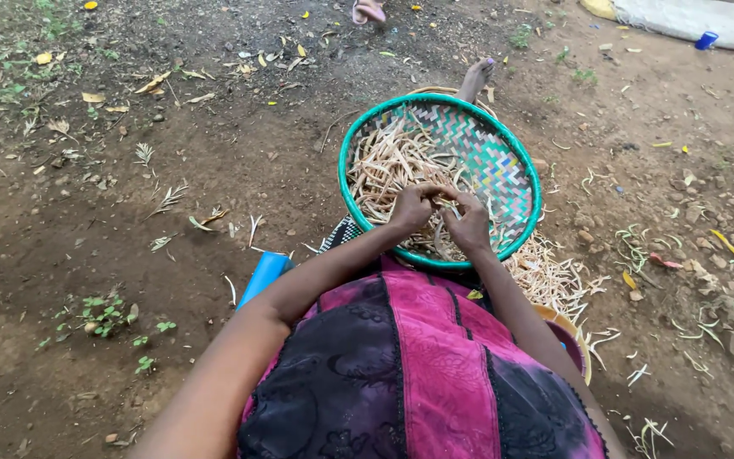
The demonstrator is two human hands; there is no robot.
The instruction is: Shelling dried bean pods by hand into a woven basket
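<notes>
1. Bean pod (443, 197), dry and pale: held between both hands over the near half of the woven tray (503, 166), which rests across the person's lap above the ground.
2. Left hand (414, 206): fingers closed on the pod's left end.
3. Right hand (471, 223): fingers curled and pinching the pod's right end; the two hands nearly touch.
4. Heap of pods (388, 161): fills the tray's left half; the patterned right half is mostly bare.
5. Risk, spill: the tray seems to sit tilted on the lap, green rim low at the near edge; a knee shift could likely slide pods over that rim.
6. Risk, loss: a pod splitting sharply may flick beans past the rim onto the dirt, where they would be hard to find among pebbles and leaves.
7. Discarded husks (554, 276): piled on the ground just beside the tray's near-right edge.
8. Orange-rimmed bowl (573, 336): at the person's right side, partly hidden by the arm; contents not visible.
9. Blue cylinder (263, 276): lying on the ground at the left side, near the elbow.
10. Bare foot (476, 79): beyond the tray's far edge.
11. Another person's sandalled foot (369, 10): well apart, at the top of the view.
</notes>
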